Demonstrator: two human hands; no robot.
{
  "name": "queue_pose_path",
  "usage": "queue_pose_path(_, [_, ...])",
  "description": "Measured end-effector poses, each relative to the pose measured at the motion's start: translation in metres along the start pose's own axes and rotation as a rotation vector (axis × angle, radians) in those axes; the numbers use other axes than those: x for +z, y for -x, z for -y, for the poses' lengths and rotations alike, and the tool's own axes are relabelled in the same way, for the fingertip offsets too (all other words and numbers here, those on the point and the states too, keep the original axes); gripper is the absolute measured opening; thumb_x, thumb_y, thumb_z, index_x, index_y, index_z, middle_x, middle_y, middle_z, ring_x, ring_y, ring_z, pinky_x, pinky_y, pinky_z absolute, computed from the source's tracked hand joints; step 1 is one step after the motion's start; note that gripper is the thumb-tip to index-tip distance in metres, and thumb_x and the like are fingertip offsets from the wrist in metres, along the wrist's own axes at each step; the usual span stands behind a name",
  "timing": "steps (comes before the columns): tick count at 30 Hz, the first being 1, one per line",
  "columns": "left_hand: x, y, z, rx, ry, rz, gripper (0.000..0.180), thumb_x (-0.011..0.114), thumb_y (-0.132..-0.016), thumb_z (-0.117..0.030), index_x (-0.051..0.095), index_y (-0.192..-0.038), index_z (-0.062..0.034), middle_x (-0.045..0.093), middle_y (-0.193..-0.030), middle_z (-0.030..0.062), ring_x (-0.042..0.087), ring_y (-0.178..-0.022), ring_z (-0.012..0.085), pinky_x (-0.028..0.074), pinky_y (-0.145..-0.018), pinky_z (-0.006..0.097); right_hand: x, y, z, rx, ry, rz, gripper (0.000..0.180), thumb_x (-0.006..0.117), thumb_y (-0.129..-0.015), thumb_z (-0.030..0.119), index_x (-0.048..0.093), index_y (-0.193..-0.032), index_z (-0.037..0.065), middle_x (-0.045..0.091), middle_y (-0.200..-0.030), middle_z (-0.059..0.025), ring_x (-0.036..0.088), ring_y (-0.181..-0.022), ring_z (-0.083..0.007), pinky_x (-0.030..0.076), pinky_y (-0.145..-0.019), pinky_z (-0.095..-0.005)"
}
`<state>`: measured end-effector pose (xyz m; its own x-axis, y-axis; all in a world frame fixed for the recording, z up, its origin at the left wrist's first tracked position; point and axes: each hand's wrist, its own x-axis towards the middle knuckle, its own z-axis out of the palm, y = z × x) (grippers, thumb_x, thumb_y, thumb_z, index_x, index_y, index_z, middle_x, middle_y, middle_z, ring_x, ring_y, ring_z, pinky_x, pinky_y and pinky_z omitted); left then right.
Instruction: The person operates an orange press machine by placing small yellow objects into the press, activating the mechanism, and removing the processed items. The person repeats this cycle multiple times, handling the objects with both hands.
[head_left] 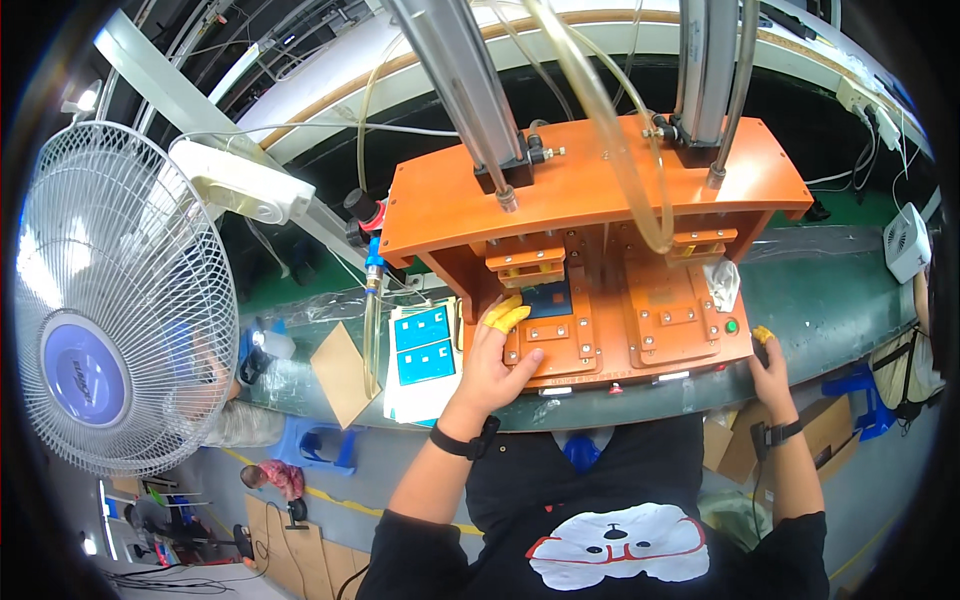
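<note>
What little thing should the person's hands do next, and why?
Maybe ease the left hand out of the orange machine: its fingers in yellow covers are right by the blue piece, near the block hanging above.
</note>
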<state>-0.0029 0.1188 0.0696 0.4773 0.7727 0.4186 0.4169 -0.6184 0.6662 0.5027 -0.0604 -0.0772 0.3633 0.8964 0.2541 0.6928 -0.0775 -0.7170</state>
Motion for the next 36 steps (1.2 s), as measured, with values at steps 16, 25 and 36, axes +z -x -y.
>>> queue_pose_path(16, [-0.009,0.017,0.02,0.057,-0.039,-0.026,0.057,0.079,-0.084,-0.013,0.062,-0.137,-0.0008,0.053,-0.151,0.0231,0.041,-0.148,0.0408,0.035,-0.121,0.046,0.02,0.019,0.039,-0.074,0.478,-0.124,0.05,0.072,-0.087,0.03,0.067,-0.128,0.003,0.06,-0.144,-0.0196,0.048,-0.142,-0.0413,0.037,-0.115,-0.0514])
queue_pose_path(25, [-0.004,0.02,0.039,-0.021,0.243,-0.018,0.06,0.083,-0.086,-0.008,0.055,-0.139,0.0033,0.056,-0.147,0.0167,0.054,-0.137,0.0288,0.041,-0.118,0.042,0.018,0.02,0.045,-0.06,0.449,-0.148,0.046,0.072,-0.087,0.031,0.068,-0.123,0.003,0.063,-0.137,-0.0194,0.051,-0.138,-0.042,0.038,-0.112,-0.0515])
queue_pose_path(36, [0.002,0.023,0.033,-0.14,0.473,-0.114,0.048,0.088,-0.081,-0.007,0.053,-0.112,-0.003,0.061,-0.142,0.0176,0.05,-0.141,0.0288,0.033,-0.122,0.043,0.019,0.019,0.045,-0.068,0.462,-0.164,0.044,0.073,-0.086,0.029,0.068,-0.12,0.003,0.063,-0.133,-0.0193,0.052,-0.136,-0.0416,0.039,-0.11,-0.0511])
